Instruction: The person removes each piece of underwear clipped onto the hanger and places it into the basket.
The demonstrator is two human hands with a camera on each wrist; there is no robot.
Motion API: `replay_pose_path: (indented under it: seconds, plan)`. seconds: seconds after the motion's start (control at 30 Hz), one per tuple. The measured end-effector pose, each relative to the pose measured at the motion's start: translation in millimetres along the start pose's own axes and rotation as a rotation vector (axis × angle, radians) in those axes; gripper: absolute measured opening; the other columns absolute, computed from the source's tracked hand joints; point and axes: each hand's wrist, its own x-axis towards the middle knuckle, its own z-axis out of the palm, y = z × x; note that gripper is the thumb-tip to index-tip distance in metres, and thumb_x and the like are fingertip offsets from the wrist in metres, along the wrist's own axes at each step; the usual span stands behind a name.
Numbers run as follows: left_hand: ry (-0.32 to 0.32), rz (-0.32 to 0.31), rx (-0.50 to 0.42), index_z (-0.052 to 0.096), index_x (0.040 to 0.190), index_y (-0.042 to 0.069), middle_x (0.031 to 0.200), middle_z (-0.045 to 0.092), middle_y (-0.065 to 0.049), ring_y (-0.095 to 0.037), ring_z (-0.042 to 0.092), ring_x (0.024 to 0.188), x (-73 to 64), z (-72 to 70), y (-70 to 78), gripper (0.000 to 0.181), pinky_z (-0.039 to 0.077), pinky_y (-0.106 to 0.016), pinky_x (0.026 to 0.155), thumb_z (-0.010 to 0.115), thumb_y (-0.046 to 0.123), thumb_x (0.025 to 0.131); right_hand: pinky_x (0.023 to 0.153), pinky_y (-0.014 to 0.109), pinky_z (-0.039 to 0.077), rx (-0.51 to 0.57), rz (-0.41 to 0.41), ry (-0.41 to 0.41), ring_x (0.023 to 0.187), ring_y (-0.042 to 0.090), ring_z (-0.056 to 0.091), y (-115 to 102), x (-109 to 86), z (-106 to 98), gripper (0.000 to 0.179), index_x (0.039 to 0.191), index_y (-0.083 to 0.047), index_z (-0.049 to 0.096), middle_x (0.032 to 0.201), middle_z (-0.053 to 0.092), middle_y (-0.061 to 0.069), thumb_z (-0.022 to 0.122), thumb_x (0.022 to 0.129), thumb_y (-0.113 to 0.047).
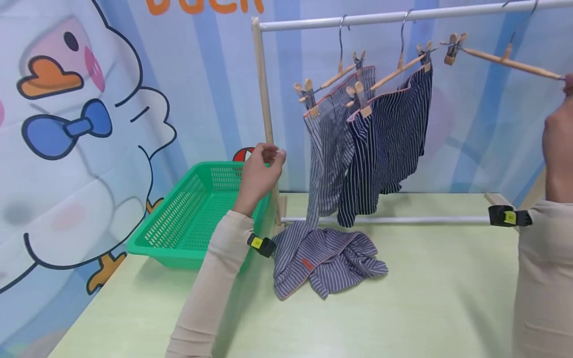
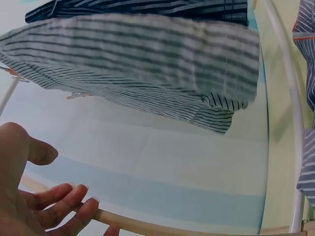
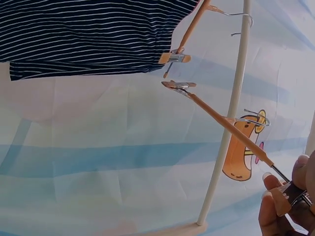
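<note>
My right hand point(image 1: 559, 144) is raised at the right edge of the head view. It pinches a clip point(image 3: 281, 200) at the near end of a bare wooden hanger point(image 1: 492, 58). The hanger's hook is over the rail, and its bar slants. Another clip point(image 1: 451, 55) sits at its far end. My left hand point(image 1: 260, 174) is held up by the rack's left post, fingers loosely bent and thumb apart, with nothing in it. To its right hang grey striped pants point(image 1: 329, 149) and navy striped pants point(image 1: 396, 134), each clipped to a hanger.
A crumpled striped garment point(image 1: 331, 261) with a red label lies on the table point(image 1: 403, 308) under the hanging pants. The green basket point(image 1: 152, 247) stands left of the rack. The white rail point(image 1: 304, 24) runs across the top, and a lower bar point(image 1: 429, 220) crosses near the tabletop.
</note>
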Motion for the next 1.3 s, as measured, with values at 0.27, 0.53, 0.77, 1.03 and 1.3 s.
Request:
replay_pose_path:
  seconds: [0.27,0.53,0.77,1.03,1.3]
  plan:
    - [-0.029,-0.03,0.018,0.053,0.128,0.012,0.124,0.064,-0.008,-0.025,0.059,0.117,11.4,0.8,-6.2,0.038,0.051,-0.046,0.093,0.053,0.039,0.102,0.095,0.014,0.031,0.027,0.07,-0.045,0.096,-0.019,0.032,-10.5,12.5,8.7,0.039,0.139,-0.031,0.051,0.117,0.043,-0.033,0.031,0.108,-0.043]
    - [-0.019,-0.02,0.031,0.053,0.128,0.01,0.125,0.064,-0.01,-0.027,0.06,0.118,13.6,-0.7,-11.2,0.038,0.051,-0.046,0.095,0.054,0.037,0.102,0.102,0.013,0.035,0.058,0.046,-0.083,0.108,-0.018,0.041,-26.9,17.9,16.8,0.037,0.138,-0.029,0.05,0.12,0.046,-0.03,0.033,0.107,-0.04]
    - [-0.029,-0.021,0.042,0.053,0.13,0.011,0.126,0.063,-0.009,-0.027,0.06,0.117,15.4,-1.2,-8.8,0.039,0.051,-0.046,0.095,0.053,0.038,0.102,0.095,0.015,0.037,-0.005,0.083,-0.124,0.112,-0.015,0.045,-35.3,11.5,19.7,0.028,0.128,-0.036,0.048,0.115,0.044,-0.03,0.032,0.106,-0.042]
    - [-0.033,-0.027,0.041,0.054,0.129,0.011,0.124,0.063,-0.009,-0.026,0.06,0.114,20.3,2.0,-8.6,0.038,0.051,-0.044,0.095,0.053,0.037,0.102,0.081,0.013,0.034,-0.098,0.034,-0.146,0.092,-0.015,0.036,-19.9,11.5,27.8,0.043,0.138,-0.025,0.048,0.112,0.044,-0.026,0.03,0.105,-0.046]
    - [-0.027,-0.03,0.047,0.054,0.129,0.009,0.123,0.063,-0.009,-0.026,0.061,0.112,22.7,3.3,-7.7,0.038,0.053,-0.044,0.093,0.054,0.034,0.102,0.064,0.007,0.029,-0.083,0.088,-0.245,0.081,-0.011,0.033,-19.5,14.1,20.7,0.021,0.123,-0.04,0.038,0.093,0.028,-0.029,0.03,0.105,-0.048]
